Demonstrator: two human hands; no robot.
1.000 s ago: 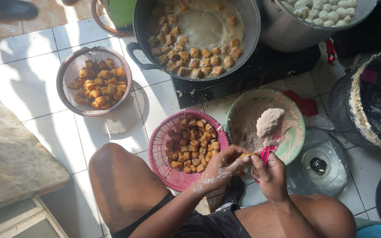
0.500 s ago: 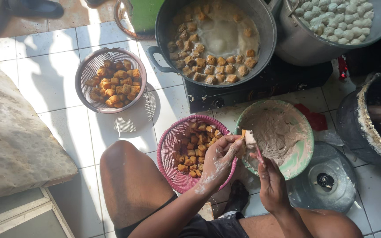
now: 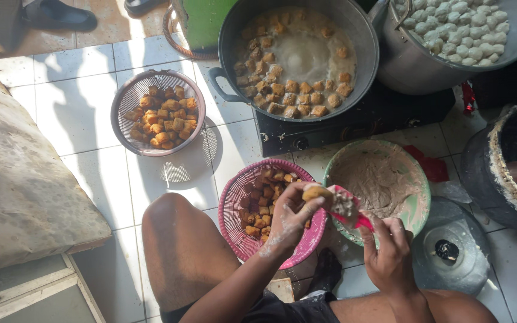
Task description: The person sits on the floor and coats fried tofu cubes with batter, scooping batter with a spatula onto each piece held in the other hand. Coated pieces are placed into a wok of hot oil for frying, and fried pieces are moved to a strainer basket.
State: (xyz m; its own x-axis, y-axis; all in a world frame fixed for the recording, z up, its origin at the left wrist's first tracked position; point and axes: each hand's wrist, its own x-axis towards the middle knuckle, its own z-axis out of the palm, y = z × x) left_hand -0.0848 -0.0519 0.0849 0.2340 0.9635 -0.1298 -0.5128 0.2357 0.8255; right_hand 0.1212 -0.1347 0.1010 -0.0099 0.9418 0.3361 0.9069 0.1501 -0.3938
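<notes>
Left hand [image 3: 288, 218] gripping tofu puff [image 3: 317, 192], right hand [image 3: 387, 248] gripping paste-laden pink spatula [image 3: 351, 210] over paste bowl [image 3: 417, 209].

The basket [image 3: 273, 251] beside the left hand [image 3: 288, 218] was pink with a woven lattice, its cubes [image 3: 264, 197] golden brown. That hand was dusted white with paste and pinched a tan piece [image 3: 317, 192]. The right hand [image 3: 387, 254] gripped a pink-red spoon [image 3: 354, 216] smeared grey. The bowl [image 3: 420, 206] was green outside, coated with grey-beige paste [image 3: 378, 179] inside. The strainer [image 3: 128, 101] was grey mesh, holding orange-brown cubes. The wok [image 3: 360, 36] was dark grey, its oil pale and cloudy. The pot [image 3: 414, 66] was silver with whitish balls [image 3: 456, 30]. The floor [image 3: 85, 113] was white tile with dark seams
</notes>
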